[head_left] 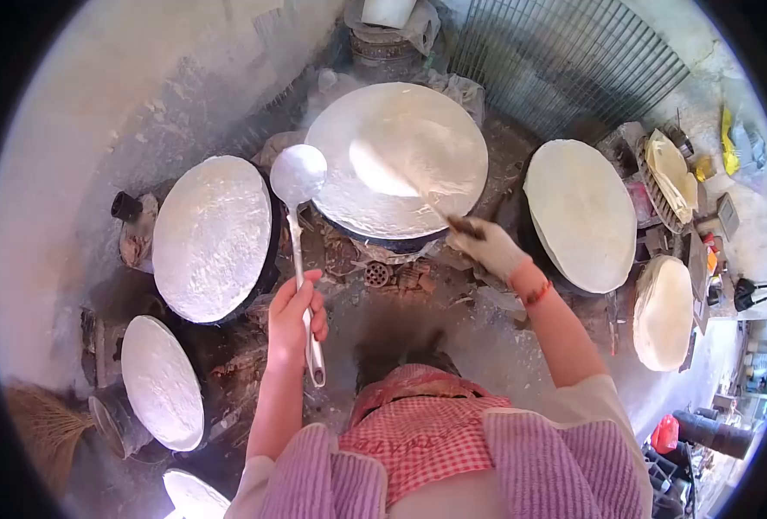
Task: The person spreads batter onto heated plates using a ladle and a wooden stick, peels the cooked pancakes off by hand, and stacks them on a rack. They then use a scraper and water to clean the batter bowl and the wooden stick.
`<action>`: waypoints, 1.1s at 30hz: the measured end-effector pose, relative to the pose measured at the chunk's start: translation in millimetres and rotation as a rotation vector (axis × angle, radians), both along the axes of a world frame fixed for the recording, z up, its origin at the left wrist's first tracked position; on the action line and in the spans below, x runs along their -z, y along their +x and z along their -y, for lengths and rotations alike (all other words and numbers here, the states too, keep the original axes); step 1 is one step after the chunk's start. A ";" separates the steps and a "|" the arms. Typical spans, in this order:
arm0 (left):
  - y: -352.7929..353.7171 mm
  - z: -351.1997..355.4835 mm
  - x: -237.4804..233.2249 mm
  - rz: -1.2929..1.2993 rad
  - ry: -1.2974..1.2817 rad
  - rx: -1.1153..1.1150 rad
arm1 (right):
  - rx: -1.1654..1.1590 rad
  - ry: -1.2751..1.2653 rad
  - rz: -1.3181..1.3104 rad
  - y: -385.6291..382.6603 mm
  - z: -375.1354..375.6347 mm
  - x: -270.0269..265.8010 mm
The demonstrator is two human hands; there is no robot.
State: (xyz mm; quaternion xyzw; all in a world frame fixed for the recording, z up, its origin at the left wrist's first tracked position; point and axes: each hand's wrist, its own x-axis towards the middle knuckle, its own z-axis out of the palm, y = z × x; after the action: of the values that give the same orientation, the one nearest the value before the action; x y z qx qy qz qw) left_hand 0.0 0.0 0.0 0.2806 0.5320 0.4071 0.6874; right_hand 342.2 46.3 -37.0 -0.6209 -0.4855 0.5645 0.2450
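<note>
"How many tools are held?"
"Two. One metal ladle (299, 176) is gripped by the left hand (293, 316), its bowl beside the central pan (396, 243); one blurred spreader (464, 227) is clasped by the gloved right hand (494, 252), over the batter (392, 105)."
"And pale rounds (212, 240)?"
"Five are seen; two flatbread stacks (663, 313) are set at right."

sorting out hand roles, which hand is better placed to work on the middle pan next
Right, probably: the right hand grips a tool whose far end reaches over the middle pan, while the left hand holds a ladle near the pan's left edge.
</note>
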 end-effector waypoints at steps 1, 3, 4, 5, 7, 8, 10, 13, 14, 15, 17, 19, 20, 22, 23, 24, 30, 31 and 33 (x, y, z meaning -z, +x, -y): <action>2.8 -1.3 -0.6 0.088 -0.038 -0.022 | -0.029 -0.067 0.048 -3.4 18.0 -12.5; 32.3 0.8 -8.8 0.158 -0.037 -0.053 | -0.073 0.023 0.020 30.2 54.9 0.7; 52.0 7.4 -6.2 0.261 -0.095 -0.114 | -0.091 0.065 0.013 57.7 74.1 12.9; 62.7 13.7 -9.6 0.327 -0.147 -0.184 | 0.095 0.072 -0.118 66.8 95.1 39.6; 93.6 23.6 -8.1 0.325 -0.140 -0.230 | 0.270 0.087 -0.249 66.4 94.8 50.9; 108.8 26.7 -6.2 0.360 -0.148 -0.258 | 0.405 0.095 -0.336 44.8 90.5 50.9; 134.4 28.2 -12.9 0.392 -0.152 -0.285 | 0.447 -0.088 -0.460 3.1 76.9 44.9; 157.5 22.1 -31.5 0.386 -0.150 -0.240 | 0.249 -0.018 -0.572 -47.0 52.9 81.6; 160.9 18.1 -38.3 0.412 -0.196 -0.238 | 0.237 0.034 -0.578 -47.0 49.9 85.5; 151.8 12.2 -36.3 0.405 -0.191 -0.227 | 0.225 0.086 -0.584 -47.0 46.8 88.9; 118.5 -7.0 -28.7 1.258 -0.549 -0.246 | 0.180 -0.339 -0.783 -18.6 53.5 38.2; 90.3 -12.0 -52.6 1.543 -0.758 -0.447 | 0.303 -0.171 -0.619 -7.4 67.2 0.0; 75.3 -4.4 -48.3 1.588 -0.636 -0.276 | 0.338 -0.027 -0.438 8.6 67.1 20.2; 50.5 11.1 -42.6 1.623 -0.521 -0.105 | 0.526 0.014 -0.493 36.2 57.5 50.3; 39.4 16.5 -41.9 1.271 -0.304 -0.061 | 0.721 0.058 -0.559 41.0 51.6 56.4; 29.4 15.2 -41.9 0.918 -0.091 -0.017 | 0.765 -0.009 -0.391 30.5 43.7 42.1; -38.6 -28.3 -70.3 0.872 -0.217 -0.116 | -0.016 0.136 -0.052 -41.8 -20.3 44.7; -49.2 -31.3 -76.0 0.759 -0.193 -0.095 | 0.018 0.252 -0.170 -33.9 -31.0 32.0; -74.6 -17.9 -95.5 0.498 -0.011 0.005 | 0.384 0.111 -0.133 -19.7 -53.2 -15.1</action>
State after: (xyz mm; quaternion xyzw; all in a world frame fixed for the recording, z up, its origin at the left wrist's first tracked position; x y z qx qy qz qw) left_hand -74.6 17.9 95.5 0.1690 0.3478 0.4591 0.7999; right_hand 322.5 99.5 -21.9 -0.6490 -0.3714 0.5196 0.4133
